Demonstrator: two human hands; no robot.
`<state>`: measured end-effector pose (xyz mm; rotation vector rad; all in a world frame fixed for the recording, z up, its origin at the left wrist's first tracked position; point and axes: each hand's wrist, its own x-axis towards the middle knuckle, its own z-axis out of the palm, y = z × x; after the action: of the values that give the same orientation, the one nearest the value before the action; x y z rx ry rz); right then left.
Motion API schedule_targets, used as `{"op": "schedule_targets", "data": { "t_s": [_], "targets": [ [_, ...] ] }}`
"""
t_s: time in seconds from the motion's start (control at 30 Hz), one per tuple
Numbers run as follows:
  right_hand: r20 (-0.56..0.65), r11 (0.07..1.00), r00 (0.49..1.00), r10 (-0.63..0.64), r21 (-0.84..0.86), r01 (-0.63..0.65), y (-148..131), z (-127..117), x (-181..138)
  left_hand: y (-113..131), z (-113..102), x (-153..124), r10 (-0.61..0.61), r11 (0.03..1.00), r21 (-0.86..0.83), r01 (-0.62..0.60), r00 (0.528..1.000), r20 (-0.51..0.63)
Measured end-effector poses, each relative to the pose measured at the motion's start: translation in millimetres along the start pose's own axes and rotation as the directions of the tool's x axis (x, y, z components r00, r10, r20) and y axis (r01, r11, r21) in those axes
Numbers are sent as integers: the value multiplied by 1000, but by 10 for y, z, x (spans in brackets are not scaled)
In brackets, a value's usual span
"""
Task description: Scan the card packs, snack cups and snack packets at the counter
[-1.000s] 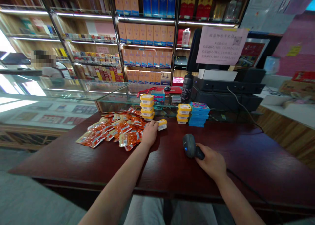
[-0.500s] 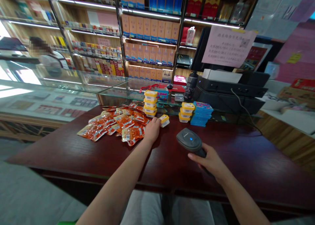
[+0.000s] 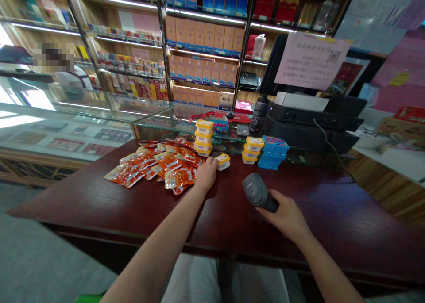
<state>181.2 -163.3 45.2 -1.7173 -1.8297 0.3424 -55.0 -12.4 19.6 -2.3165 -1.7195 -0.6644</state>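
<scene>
Shelving [image 3: 202, 37] packed with boxed goods filled the back of the shop behind a dark red wooden counter [image 3: 99, 205]; a glass display case [image 3: 99, 113] ran along the counter's far edge, and a black till unit [image 3: 312, 126] with a pink notice [image 3: 310, 62] above it stood at the far right; another person [image 3: 66, 77] was partly visible at the far left behind the glass.

On the counter lay a loose spread of orange snack packets [image 3: 156, 168]; just beyond them rose a stack of small yellow tubs [image 3: 204, 137], and further right a shorter stack of the same tubs [image 3: 253, 149] stood touching a pile of blue packs [image 3: 272, 152].

The left hand [image 3: 206, 174] rested on the counter at the right edge of the orange packets; its fingertips were closed on a single yellow tub [image 3: 223, 161] that sat on the wood in front of the taller stack, the fingers curled together round the tub's near side.

The right hand [image 3: 287, 214] was raised a little above the counter, well apart from the left; its fingers were clamped round the handle of a grey barcode scanner [image 3: 254, 190], whose head pointed up and toward the single tub; a dark cable [image 3: 332, 150] trailed across the counter near the till, though whether it joined the scanner could not be told.
</scene>
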Motion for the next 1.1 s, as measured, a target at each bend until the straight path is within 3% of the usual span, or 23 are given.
{"op": "schedule_targets", "data": {
  "t_s": [0.1,0.23,0.5,0.6,0.73,0.93,1.1],
  "targets": [
    [-64,937,997,-53,-348,28,190,60,28,-6,16,9,-14,1000,-17,14,1000,-1],
    [-131,862,980,-152,-503,67,379,192,43,-44,45,21,-31,996,-81,29,999,-27],
    [-192,890,963,-191,-448,87,395,246,55,-107,-5,110,79,967,-221,-129,972,-222],
    [-206,901,960,-189,-424,87,422,272,73,40,-139,276,138,943,-251,-218,943,-303],
    [-213,923,960,-183,-373,93,472,292,101,380,-343,703,202,915,-262,-306,911,-359],
    [-280,935,944,-173,-349,68,513,296,114,861,-428,1356,300,910,-193,-368,903,-306],
    [-287,929,938,-192,-361,80,537,317,114,964,-288,1450,334,923,-130,-361,923,-193]
  ]
}}
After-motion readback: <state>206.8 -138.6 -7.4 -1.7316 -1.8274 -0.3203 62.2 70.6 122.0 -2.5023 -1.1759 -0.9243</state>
